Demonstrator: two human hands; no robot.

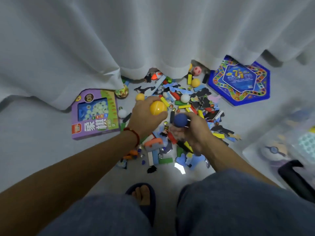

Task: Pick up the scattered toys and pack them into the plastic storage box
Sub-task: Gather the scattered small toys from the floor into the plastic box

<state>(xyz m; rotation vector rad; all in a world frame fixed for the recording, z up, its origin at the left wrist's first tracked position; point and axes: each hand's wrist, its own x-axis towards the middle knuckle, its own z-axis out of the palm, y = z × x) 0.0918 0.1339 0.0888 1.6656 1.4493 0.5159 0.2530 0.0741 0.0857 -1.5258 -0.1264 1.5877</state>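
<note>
We are in the picking-up step: our left hand (146, 114) has its grip curled round a yellow ball (158, 108), and our right hand (192, 128) grasps a blue ball (181, 120), both above the heap of scattered toys (184, 106) on the floor (42, 150). The plastic storage box (283, 143) sits blurred at our right, apart from the heap. Next, we judge, both balls must be carried right and released over its open top.

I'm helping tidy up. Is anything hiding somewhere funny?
Yes. A pink ball and an orange toy sit half tucked under the curtain hem, behind the main toy pile, so they are easy to miss.
</note>
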